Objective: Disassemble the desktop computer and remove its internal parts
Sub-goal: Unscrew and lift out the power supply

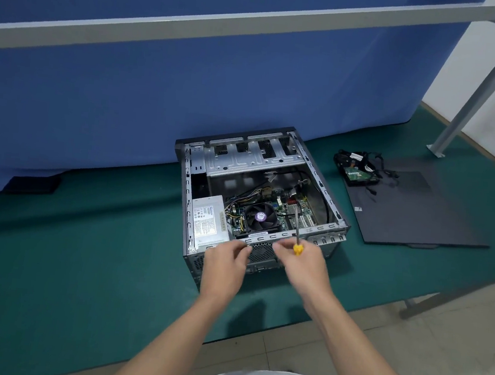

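Both hands work at the near edge of the open computer case (268, 237), low in the middle of the frame. Right hand (302, 265) grips the yellow handle of a screwdriver (297, 235), whose shaft points up and away over the rim; its tip is lost against the clutter inside. Left hand (225, 266) has its fingers curled at the rim, but motion blur hides the tips, so whether they pinch anything cannot be told.

The case sits on the green bench (96, 247). Inside, a grey power supply (209, 221) fills the near left corner, with a black fan (260, 217) beside it on the motherboard (305, 205). Wiring there is too fine to trace. A metal drive cage (242, 162) spans the far side.

Right of the case lies the dark side panel (414, 211), carrying a hard drive (357, 174) partly buried under tangled cables (353, 157). A blue curtain (191, 74) covers the upper frame.
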